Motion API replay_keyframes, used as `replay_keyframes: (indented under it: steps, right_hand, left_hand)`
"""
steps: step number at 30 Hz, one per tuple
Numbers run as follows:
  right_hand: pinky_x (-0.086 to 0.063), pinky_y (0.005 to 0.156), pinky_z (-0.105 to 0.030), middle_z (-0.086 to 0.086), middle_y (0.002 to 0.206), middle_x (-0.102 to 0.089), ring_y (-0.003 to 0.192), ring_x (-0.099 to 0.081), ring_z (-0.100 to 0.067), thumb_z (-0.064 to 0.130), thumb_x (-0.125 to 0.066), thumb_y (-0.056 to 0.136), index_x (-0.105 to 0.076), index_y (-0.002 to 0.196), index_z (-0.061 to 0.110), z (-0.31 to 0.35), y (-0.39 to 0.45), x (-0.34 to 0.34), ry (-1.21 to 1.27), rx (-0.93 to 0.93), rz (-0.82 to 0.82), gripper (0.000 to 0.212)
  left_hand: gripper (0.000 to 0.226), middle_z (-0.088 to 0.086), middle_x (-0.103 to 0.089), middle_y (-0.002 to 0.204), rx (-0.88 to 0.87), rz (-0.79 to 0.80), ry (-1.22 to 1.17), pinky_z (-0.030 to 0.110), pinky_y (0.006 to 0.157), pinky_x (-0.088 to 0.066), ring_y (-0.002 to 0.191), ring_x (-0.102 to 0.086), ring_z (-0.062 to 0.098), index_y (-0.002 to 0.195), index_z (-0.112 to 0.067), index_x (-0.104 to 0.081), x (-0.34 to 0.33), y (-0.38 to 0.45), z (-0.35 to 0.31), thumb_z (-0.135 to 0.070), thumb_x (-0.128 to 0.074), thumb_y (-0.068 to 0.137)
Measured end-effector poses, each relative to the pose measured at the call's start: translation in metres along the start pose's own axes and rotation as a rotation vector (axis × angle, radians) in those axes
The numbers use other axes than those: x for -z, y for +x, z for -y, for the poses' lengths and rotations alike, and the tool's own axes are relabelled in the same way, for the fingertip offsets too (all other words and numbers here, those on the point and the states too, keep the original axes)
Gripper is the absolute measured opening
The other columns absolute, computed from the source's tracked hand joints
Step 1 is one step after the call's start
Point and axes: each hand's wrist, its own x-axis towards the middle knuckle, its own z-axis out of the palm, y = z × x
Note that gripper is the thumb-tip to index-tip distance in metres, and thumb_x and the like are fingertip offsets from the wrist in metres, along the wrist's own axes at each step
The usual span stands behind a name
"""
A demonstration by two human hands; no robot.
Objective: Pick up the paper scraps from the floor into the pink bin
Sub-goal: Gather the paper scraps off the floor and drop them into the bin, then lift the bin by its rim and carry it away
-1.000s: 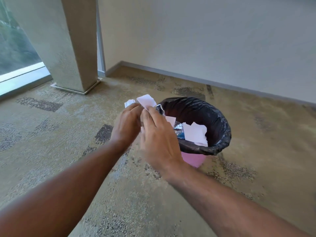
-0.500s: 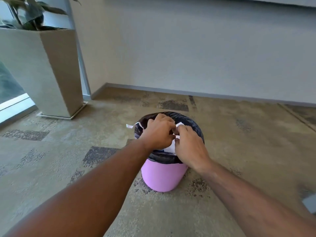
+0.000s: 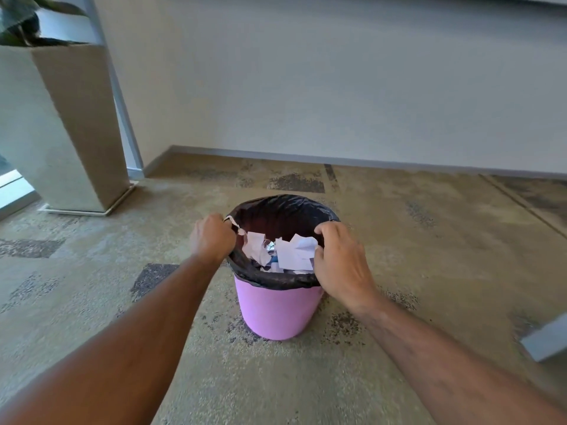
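Paper scraps (image 3: 288,252) are piled inside the pink bin (image 3: 276,314), on the carpet floor (image 3: 429,240) near a planter (image 3: 67,133). Left hand (image 3: 211,237) is curled shut at the liner (image 3: 276,210) rim w/ a small scrap pinched. Right hand (image 3: 340,265) is draped over the opposite rim, fingers bent on the liner, prob. steadying the bin. No loose scraps visible on the floor, so likely near done.

The patterned carpet floor (image 3: 306,378) bears the pink bin (image 3: 276,314) and a tall planter (image 3: 64,133).
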Motion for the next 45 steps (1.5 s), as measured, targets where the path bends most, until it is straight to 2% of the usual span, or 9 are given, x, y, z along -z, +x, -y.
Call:
replay_keyframes:
  steps: [6,19,22,27,34,37,39,41,45]
  right_hand:
    - [-0.045,0.095,-0.045,0.0,0.128,-0.053,0.117,-0.052,-0.023,0.01,-0.055,0.092,-0.051,0.125,0.018,-0.002,-0.001,-0.002,-0.021,0.009,-0.001,0.034]
    - [-0.041,0.098,-0.041,0.001,0.129,-0.054,0.12,-0.051,-0.021,0.016,-0.057,0.096,-0.054,0.126,0.017,-0.01,-0.003,0.005,-0.058,-0.009,0.003,0.03]
    - [-0.04,0.098,-0.04,0.002,0.129,-0.054,0.121,-0.05,-0.02,0.019,-0.055,0.098,-0.054,0.128,0.017,-0.011,-0.003,0.005,-0.065,-0.022,0.021,0.03]
    - [-0.04,0.099,-0.042,0.0,0.129,-0.054,0.121,-0.051,-0.023,0.021,-0.053,0.1,-0.055,0.13,0.016,-0.013,-0.002,0.006,-0.079,-0.056,0.096,0.031]
    - [-0.05,0.094,-0.045,-0.008,0.123,-0.055,0.111,-0.056,-0.029,0.018,-0.054,0.098,-0.06,0.123,0.007,-0.021,0.0,0.0,-0.055,-0.129,0.067,0.028]
    - [-0.046,0.079,-0.034,-0.011,0.119,-0.056,0.105,-0.058,-0.032,0.016,-0.052,0.099,-0.063,0.117,0.005,-0.022,0.004,0.002,0.037,-0.272,0.068,0.024]
    - [-0.037,0.063,-0.031,-0.009,0.097,-0.058,0.091,-0.058,-0.034,0.011,-0.051,0.097,-0.063,0.093,0.009,-0.021,0.007,0.002,0.091,-0.362,0.08,0.013]
    - [-0.025,0.048,-0.032,-0.005,0.073,-0.046,0.073,-0.048,-0.031,0.002,-0.049,0.09,-0.042,0.066,0.015,-0.019,0.009,-0.003,0.114,-0.407,0.046,0.028]
    - [-0.018,0.046,-0.031,-0.01,0.078,-0.044,0.065,-0.039,-0.028,-0.005,-0.044,0.079,-0.029,0.063,0.016,-0.013,0.012,-0.013,0.178,-0.461,-0.022,0.031]
  left_hand:
    - [0.022,0.018,-0.067,0.075,-0.05,-0.126,-0.083,0.039,0.059,-0.048,0.073,-0.062,0.036,0.077,-0.003,-0.071,0.005,-0.001,-0.008,0.008,-0.052,0.077]
    - [0.039,0.012,-0.073,0.107,-0.357,-0.287,-0.099,0.04,0.076,-0.058,0.091,-0.066,0.027,0.116,-0.01,-0.072,-0.01,-0.017,-0.033,0.009,-0.05,0.09]
    - [0.044,0.007,-0.072,0.107,-0.432,-0.173,-0.088,0.033,0.072,-0.054,0.089,-0.067,0.024,0.128,-0.016,-0.065,-0.015,-0.027,-0.045,0.004,-0.054,0.091]
    - [0.065,0.003,-0.065,0.129,-0.502,0.155,-0.064,0.038,0.099,-0.05,0.117,-0.062,0.021,0.15,-0.022,-0.043,-0.018,-0.033,-0.047,-0.025,-0.07,0.09]
    - [0.024,0.011,-0.065,0.111,-0.316,-0.191,-0.034,0.04,0.083,-0.054,0.098,-0.06,0.029,0.111,-0.006,-0.065,-0.003,-0.018,-0.022,0.0,-0.053,0.092]
    - [0.03,0.019,-0.065,0.11,-0.146,-0.144,0.001,0.036,0.075,-0.045,0.1,-0.061,0.036,0.113,0.001,-0.063,0.0,-0.018,-0.011,0.006,-0.05,0.086]
    - [0.027,0.023,-0.067,0.1,-0.099,-0.086,-0.024,0.034,0.067,-0.044,0.093,-0.062,0.039,0.102,0.002,-0.066,0.0,-0.016,-0.004,0.006,-0.049,0.082]
    - [0.023,0.022,-0.063,0.079,-0.073,-0.058,-0.089,0.031,0.056,-0.039,0.073,-0.057,0.036,0.085,0.003,-0.067,-0.001,-0.01,0.002,0.006,-0.045,0.077]
    - [0.023,0.014,-0.05,0.066,-0.017,-0.055,-0.186,0.033,0.055,-0.036,0.062,-0.042,0.026,0.077,0.008,-0.064,-0.003,-0.002,0.005,0.004,-0.042,0.074]
